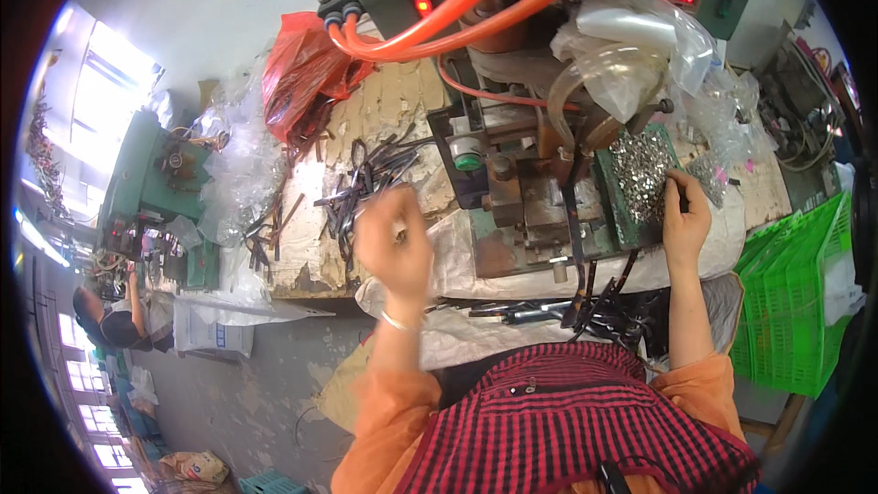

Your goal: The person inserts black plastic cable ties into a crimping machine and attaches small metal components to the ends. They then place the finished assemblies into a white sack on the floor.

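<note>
Crowding the bench from the far side, the green press machine point(512, 174) leaves us only a narrow strip of cloth-covered bench edge point(512, 288) between its base and our lap. We take the press as our landmark. Just right of its base sits the green tray of small silver metal pieces point(640, 174), and our right hand point(686, 210) rests at that tray's near right corner, wrist bent up, fingers pinched together over the pieces; whether a piece is actually between the fingertips we cannot tell. Left of the press lies a loose pile of dark metal strips point(366, 183) on the worn board, with more open room there. Our left hand point(393, 242) hangs in the air above that pile's near edge, blurred, fingers curled inward; we cannot tell if it holds anything. Right of the press, beyond the bench corner, stands a green plastic crate point(791, 293). Orange hoses point(457, 23) arch over the press top.
</note>
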The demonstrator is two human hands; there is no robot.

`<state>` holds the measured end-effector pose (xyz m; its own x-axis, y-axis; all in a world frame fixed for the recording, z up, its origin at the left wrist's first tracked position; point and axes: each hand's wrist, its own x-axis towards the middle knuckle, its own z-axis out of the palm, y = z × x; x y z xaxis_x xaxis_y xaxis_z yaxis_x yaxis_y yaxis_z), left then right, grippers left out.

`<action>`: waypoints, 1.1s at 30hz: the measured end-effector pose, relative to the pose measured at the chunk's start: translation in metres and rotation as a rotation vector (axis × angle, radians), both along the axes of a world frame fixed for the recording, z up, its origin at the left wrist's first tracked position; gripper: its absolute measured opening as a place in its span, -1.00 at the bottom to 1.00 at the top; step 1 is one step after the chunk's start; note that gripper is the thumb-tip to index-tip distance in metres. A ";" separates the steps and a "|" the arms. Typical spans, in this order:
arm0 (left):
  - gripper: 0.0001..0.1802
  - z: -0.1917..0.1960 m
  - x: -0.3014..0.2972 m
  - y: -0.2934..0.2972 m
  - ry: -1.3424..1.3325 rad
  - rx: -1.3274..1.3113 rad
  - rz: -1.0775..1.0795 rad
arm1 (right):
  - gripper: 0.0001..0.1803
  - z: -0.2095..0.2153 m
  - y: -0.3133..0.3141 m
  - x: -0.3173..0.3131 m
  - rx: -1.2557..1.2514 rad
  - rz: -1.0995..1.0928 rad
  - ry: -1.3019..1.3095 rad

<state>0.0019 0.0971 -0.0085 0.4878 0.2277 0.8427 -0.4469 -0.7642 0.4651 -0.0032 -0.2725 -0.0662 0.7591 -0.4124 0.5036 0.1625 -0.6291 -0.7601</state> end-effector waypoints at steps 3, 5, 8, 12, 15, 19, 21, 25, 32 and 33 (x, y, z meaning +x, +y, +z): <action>-0.72 -0.010 0.065 0.042 0.251 0.402 0.140 | -0.84 0.014 0.016 0.004 0.080 0.041 -0.010; -0.60 -0.066 0.105 0.058 0.400 0.636 0.337 | -0.84 0.016 0.025 0.010 0.039 0.033 -0.057; -0.65 -0.120 0.132 0.069 0.605 0.521 0.385 | -0.83 0.019 0.031 0.015 0.083 0.029 -0.039; -0.82 -0.078 0.116 0.077 0.251 0.266 0.244 | -0.86 0.020 0.025 0.010 0.139 0.047 -0.007; -0.85 -0.030 0.098 0.070 0.240 -0.321 -0.023 | -0.84 0.016 0.017 0.006 0.113 0.065 0.032; -0.78 -0.067 0.094 0.130 0.466 -0.226 0.185 | -0.87 0.018 0.019 -0.005 0.035 -0.004 0.005; -0.70 -0.077 0.085 0.143 0.481 -0.167 0.379 | -0.87 0.010 0.012 -0.014 -0.060 -0.067 -0.116; -0.59 -0.060 0.070 0.163 0.109 -0.786 0.162 | -0.84 0.020 0.008 -0.042 0.210 -0.060 0.064; -0.60 -0.035 0.053 0.077 0.567 -0.764 -0.250 | -0.80 0.086 0.085 0.004 0.145 0.394 -0.129; -0.56 -0.046 0.049 0.071 0.622 -0.826 -0.310 | -0.77 0.072 0.095 0.013 0.173 0.360 -0.149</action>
